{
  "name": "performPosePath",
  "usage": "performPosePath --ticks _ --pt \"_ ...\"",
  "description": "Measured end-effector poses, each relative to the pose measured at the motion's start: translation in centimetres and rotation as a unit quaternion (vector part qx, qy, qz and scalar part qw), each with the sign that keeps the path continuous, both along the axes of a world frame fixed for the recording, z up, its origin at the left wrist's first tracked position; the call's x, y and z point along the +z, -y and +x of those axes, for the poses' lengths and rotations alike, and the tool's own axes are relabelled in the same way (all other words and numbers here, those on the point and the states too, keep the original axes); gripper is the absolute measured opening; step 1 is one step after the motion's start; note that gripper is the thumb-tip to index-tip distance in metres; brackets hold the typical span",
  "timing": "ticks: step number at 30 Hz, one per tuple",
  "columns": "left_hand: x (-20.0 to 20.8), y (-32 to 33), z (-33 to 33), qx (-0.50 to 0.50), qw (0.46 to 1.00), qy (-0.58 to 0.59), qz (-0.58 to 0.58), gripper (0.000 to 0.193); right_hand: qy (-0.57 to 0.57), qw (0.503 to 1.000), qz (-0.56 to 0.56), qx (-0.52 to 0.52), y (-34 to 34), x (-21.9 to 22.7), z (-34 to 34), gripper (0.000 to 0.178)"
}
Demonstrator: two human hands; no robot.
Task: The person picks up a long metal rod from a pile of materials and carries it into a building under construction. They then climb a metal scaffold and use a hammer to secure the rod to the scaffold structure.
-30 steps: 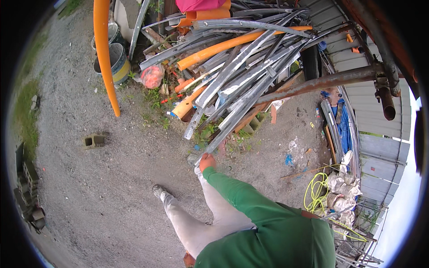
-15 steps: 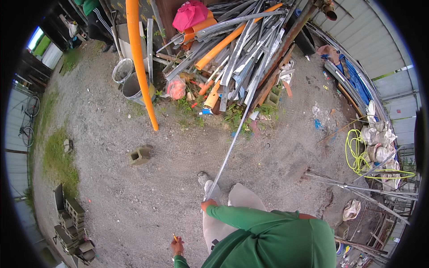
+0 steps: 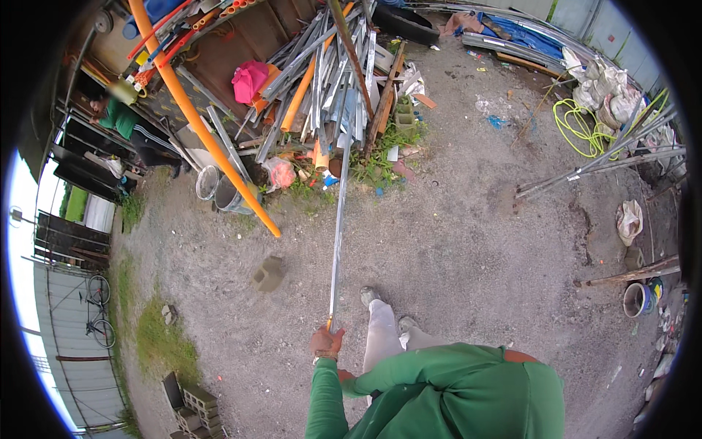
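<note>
A long, thin grey metal strip (image 3: 338, 245) runs from the scrap pile down to my left hand (image 3: 325, 342). That hand is closed at the strip's near end, and a yellow-orange pencil (image 3: 330, 320) pokes out of it against the metal. My right hand (image 3: 345, 376) is bent in close behind the left wrist. The left sleeve covers part of it, so its fingers and anything in them are hidden. The strip's far end merges into a pile of metal channels (image 3: 322, 88).
An orange pipe (image 3: 197, 121) slants down on the left, near two buckets (image 3: 232, 199). A hollow concrete block (image 3: 269, 274) lies on the gravel left of the strip. Metal poles (image 3: 599, 164) and a yellow-green hose (image 3: 581, 132) are at right. Another person (image 3: 121, 121) is at far left.
My left hand has come up and right, bringing the pencil to the strip's near end. My right hand has moved down behind the left wrist. The strip stands more upright and the view has turned.
</note>
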State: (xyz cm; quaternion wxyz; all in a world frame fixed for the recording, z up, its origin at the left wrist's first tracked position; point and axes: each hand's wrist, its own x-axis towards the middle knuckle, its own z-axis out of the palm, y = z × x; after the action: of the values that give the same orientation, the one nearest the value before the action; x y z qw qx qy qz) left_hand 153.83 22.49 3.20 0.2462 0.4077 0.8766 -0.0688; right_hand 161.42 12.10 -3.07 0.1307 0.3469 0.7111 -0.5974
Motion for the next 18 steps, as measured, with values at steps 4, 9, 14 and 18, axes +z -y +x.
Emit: performPosePath --ticks 4,9,14,18 --pt "1.7 8.0 -0.2 -0.019 0.999 -0.039 0.014 0.050 -0.128 0.984 -0.074 0.104 4.8 4.9 1.0 0.050" --pt "8.0 18.5 -3.4 -0.003 0.997 0.069 0.033 0.041 -0.113 0.974 -0.132 0.146 7.0 3.2 3.5 0.052" --pt "17.6 32.9 -7.0 0.077 0.983 0.165 -0.006 0.044 0.044 0.982 -0.162 -0.081 7.4 -1.7 6.8 0.051" --pt "22.5 44.8 -9.2 0.047 0.995 0.089 -0.024 0.041 -0.077 0.885 -0.267 -0.374 4.0 -1.7 6.3 0.067"
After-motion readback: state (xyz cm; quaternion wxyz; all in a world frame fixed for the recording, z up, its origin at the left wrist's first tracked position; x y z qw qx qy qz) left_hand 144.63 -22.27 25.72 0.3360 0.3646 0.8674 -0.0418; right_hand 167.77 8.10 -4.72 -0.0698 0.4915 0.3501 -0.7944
